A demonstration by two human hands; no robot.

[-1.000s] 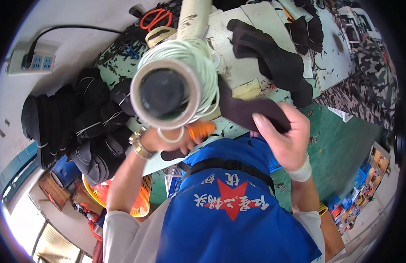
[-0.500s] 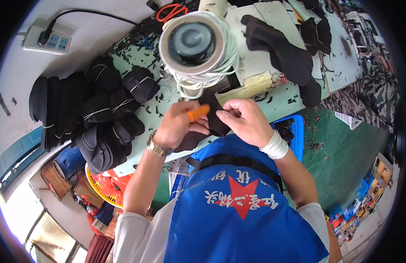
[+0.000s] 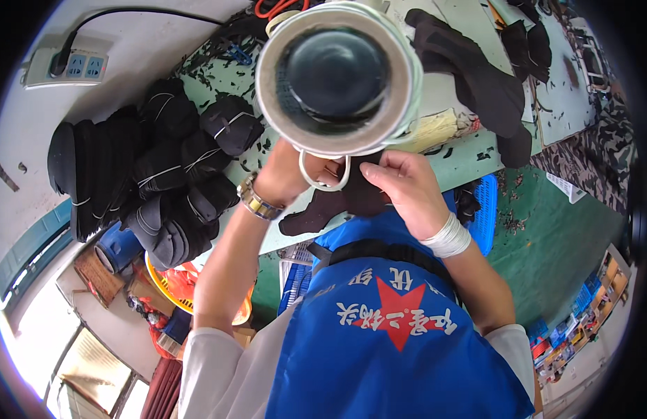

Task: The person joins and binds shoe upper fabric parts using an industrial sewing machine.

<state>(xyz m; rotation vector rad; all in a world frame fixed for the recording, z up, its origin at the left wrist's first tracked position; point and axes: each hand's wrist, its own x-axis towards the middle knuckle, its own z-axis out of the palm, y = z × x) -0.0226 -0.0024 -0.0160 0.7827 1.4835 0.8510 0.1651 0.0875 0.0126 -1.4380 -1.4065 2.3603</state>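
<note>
A dark, flat cloth piece (image 3: pixel 332 208) lies at the table's near edge, partly under my hands. My right hand (image 3: pixel 413 194), with a white band wound round its wrist, pinches the cloth's right side between thumb and bent fingers. At the cloth's left side is my left hand (image 3: pixel 283 174), wearing a metal watch (image 3: pixel 257 197). A round pale fixture (image 3: pixel 268 84) with a dark round centre and a looped white cord (image 3: pixel 313 183) hangs in front and hides most of the left fingers. Whether these grip the cloth is hidden.
Tied bundles of black cloth pieces (image 3: pixel 173 167) crowd the table's left. Longer dark pieces (image 3: pixel 477 77) lie at the back right beside a worn yellowish roll (image 3: pixel 442 130). Dark scraps litter the green tabletop (image 3: pixel 250 237). A blue basket (image 3: pixel 485 213) stands below on the right.
The round fixture appears larger and nearer in view, now covering the left fingers and their orange finger cover. Both hands have shifted slightly with the cloth, whose left end shows more.
</note>
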